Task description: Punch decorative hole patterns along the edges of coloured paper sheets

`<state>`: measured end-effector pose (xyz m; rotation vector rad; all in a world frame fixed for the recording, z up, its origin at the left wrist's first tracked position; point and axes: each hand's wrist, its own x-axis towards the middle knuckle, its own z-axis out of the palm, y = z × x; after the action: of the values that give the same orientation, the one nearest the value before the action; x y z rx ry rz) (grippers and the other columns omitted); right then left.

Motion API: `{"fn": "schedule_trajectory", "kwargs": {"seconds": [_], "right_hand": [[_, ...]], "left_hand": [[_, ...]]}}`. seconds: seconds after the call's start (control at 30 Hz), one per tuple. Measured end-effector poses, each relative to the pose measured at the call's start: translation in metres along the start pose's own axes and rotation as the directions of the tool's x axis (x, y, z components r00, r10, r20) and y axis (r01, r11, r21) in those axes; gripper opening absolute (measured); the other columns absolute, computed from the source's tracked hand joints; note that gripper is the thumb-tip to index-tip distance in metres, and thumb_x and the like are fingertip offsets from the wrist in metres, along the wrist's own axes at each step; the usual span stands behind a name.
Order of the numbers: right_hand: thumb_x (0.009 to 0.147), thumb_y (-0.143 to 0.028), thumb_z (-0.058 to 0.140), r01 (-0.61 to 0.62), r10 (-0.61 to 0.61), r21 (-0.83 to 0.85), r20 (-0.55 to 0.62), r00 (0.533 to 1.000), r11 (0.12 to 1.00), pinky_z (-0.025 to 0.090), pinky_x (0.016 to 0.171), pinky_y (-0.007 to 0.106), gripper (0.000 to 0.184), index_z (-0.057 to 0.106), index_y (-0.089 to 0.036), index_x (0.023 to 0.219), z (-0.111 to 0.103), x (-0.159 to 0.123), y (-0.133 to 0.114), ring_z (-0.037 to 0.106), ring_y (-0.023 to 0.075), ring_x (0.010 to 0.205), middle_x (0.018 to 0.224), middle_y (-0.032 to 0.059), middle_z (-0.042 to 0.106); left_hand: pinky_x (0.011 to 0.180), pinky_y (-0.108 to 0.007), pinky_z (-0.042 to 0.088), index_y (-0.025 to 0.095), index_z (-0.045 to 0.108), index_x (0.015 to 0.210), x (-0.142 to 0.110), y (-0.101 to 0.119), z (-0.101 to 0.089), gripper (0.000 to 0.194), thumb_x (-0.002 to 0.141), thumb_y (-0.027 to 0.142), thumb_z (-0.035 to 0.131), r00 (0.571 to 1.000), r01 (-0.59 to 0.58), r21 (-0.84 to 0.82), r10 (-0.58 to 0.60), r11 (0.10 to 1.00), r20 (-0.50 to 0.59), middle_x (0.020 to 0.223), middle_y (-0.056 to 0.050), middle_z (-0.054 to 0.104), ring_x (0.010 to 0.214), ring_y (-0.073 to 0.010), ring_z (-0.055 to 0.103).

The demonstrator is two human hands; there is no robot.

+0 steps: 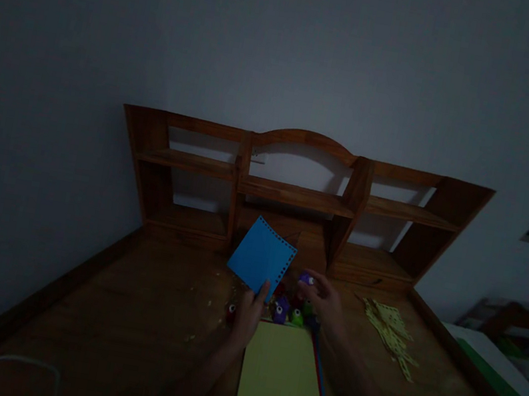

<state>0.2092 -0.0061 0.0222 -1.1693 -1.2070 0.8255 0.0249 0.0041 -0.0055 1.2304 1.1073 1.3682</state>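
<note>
My left hand (249, 314) pinches the lower corner of a square blue sheet of paper (262, 255) between thumb and fingers. A row of small punched holes runs along the sheet's upper and right edges. To the right of the sheet and apart from it, my right hand (325, 303) grips a small purple craft punch (306, 278) with a white eye on it. Below, between the hands, stand another purple punch (281, 309) and a green punch (296, 317), with darker ones partly hidden beside them. A dark red punch (231, 312) is just left of my left hand.
A stack of coloured paper (284, 380), yellow on top, lies at the front. Punched yellow strips (389, 330) are heaped on the right. Paper bits dot the wooden desk (123, 316). A wooden shelf unit (295, 196) stands along the back. A pale cable (22, 359) lies front left.
</note>
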Motion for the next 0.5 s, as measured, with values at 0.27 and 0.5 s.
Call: {"fn": "schedule_trajectory", "kwargs": {"seconds": [0.27, 0.5], "right_hand": [[0.064, -0.040, 0.080, -0.098, 0.099, 0.116, -0.001, 0.995, 0.988, 0.048, 0.057, 0.027, 0.052, 0.065, -0.020, 0.110, 0.009, -0.018, 0.008, 0.060, 0.0159, 0.059, 0.066, -0.0001, 0.066], [0.062, -0.034, 0.082, -0.137, 0.134, 0.205, 0.026, 0.991, 0.969, 0.051, 0.060, 0.029, 0.059, 0.063, -0.022, 0.116, 0.013, -0.025, 0.017, 0.062, 0.0152, 0.061, 0.077, 0.0012, 0.068]], "left_hand": [[0.054, -0.024, 0.034, 0.016, 0.056, 0.075, -0.012, 0.008, 0.006, 0.046, 0.080, 0.061, 0.054, 0.999, 0.016, -0.010, -0.015, 1.000, 0.039, 0.059, 0.003, 0.048, 0.058, -0.0135, 0.043], [0.054, -0.026, 0.034, 0.018, 0.055, 0.064, -0.017, 0.003, 0.010, 0.047, 0.078, 0.063, 0.055, 0.995, 0.036, 0.049, -0.040, 0.998, 0.087, 0.050, 0.002, 0.044, 0.055, -0.0159, 0.045]]}}
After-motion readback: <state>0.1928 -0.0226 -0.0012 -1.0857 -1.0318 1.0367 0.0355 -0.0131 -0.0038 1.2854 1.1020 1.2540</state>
